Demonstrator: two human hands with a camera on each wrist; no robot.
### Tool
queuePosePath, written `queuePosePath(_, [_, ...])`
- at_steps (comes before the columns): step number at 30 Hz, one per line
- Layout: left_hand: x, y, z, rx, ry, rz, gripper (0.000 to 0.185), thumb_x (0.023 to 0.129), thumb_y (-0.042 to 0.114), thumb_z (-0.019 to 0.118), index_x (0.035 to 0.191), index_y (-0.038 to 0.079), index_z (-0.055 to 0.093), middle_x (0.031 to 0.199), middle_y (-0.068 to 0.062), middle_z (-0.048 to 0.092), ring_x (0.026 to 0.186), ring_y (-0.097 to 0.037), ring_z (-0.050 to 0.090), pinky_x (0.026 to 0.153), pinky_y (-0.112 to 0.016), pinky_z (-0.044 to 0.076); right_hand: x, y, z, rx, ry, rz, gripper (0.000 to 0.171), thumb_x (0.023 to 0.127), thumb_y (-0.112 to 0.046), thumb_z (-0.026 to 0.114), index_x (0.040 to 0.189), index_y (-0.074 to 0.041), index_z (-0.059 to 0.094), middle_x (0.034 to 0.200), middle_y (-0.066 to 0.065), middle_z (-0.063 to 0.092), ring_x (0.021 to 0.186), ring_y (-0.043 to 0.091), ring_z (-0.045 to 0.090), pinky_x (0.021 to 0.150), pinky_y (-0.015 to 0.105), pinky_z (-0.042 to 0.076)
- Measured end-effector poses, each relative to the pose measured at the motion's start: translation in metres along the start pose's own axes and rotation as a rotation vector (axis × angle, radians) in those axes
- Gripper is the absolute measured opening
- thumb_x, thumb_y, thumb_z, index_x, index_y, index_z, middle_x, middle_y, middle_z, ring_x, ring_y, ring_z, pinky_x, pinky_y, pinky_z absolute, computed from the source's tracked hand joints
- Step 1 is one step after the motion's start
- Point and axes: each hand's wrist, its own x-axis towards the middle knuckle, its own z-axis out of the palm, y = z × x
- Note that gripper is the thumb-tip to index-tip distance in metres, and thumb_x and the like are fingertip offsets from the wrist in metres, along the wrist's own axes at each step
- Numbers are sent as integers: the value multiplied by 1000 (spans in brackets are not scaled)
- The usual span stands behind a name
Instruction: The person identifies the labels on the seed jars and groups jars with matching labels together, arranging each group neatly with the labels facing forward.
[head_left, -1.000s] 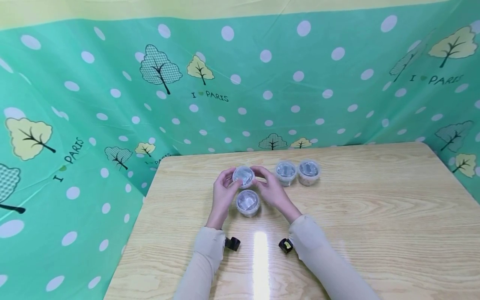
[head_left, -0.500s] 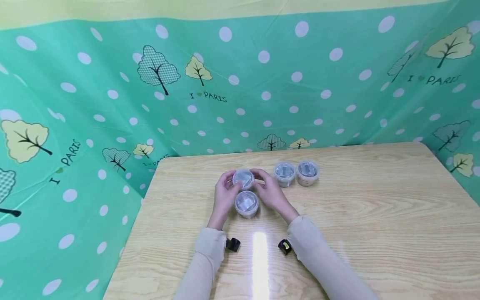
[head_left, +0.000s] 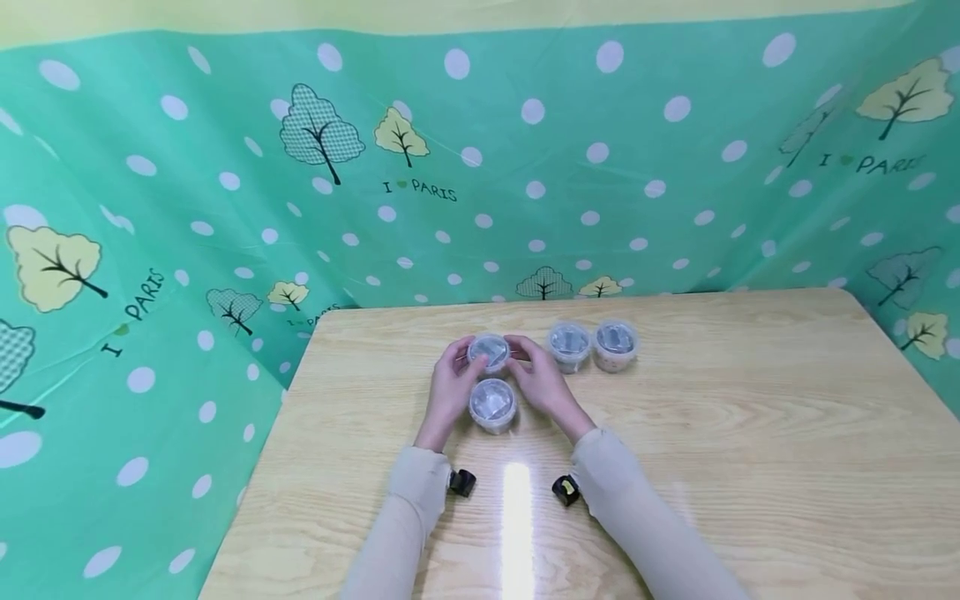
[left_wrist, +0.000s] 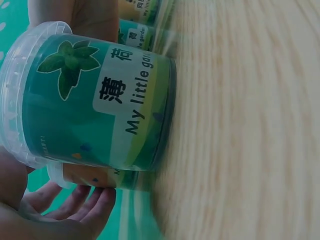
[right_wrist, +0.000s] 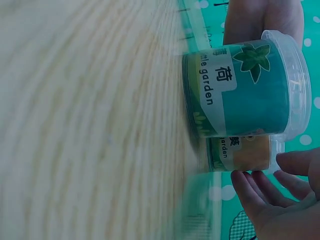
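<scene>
Far tub point(head_left: 489, 351), clear-lidded: held between left hand point(head_left: 448, 388) and right hand point(head_left: 544, 382), fingers of both curled round its sides, on the wooden table point(head_left: 750, 433). Near tub point(head_left: 492, 404), mint-green label: between the two palms, just behind the fingertips. Two further tubs point(head_left: 592, 344): beyond the right hand, apart from it.
</scene>
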Motion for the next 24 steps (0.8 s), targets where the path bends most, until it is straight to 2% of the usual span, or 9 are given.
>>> queuePosePath(5, [3,1,0,11,-5,-16,49,95,12,66,140,-1,50,137,-22,56,130,-36,52,113,-42,42,1,3,2,-9,17,-14,43,99,-6,56,142,-7,51,136,16,59,124,29,57,106,40,50])
queuePosePath(9, [-6,21,-1,39,-19,-17,49,96,8,64,140,-6,48,136,-27,55,130,-40,51,113,-45,42,1,5,4,-10,49,-5,41,99,-7,58,139,-7,53,131,16,61,120,28,60,104,39,51])
queuePosePath(11, [-6,23,-1,50,-24,-23,49,96,7,63,139,-8,47,136,-28,54,129,-41,51,113,-46,42,1,6,5,-4,66,2,39,98,-7,58,137,-6,54,128,17,62,118,29,61,103,38,52])
queuePosePath(17, [4,-1,-2,38,-13,-18,52,96,14,65,142,-2,47,138,-24,54,130,-39,52,113,-46,42,-1,6,7,5,78,-2,38,98,-7,60,136,-4,55,126,16,63,116,28,62,101,37,54])
queuePosePath(24, [1,-2,-2,71,0,12,50,95,19,68,139,3,53,137,-20,57,125,-37,56,109,-44,46,-8,4,4,-21,64,-10,42,97,-8,62,137,-5,53,131,14,59,118,25,61,99,33,54])
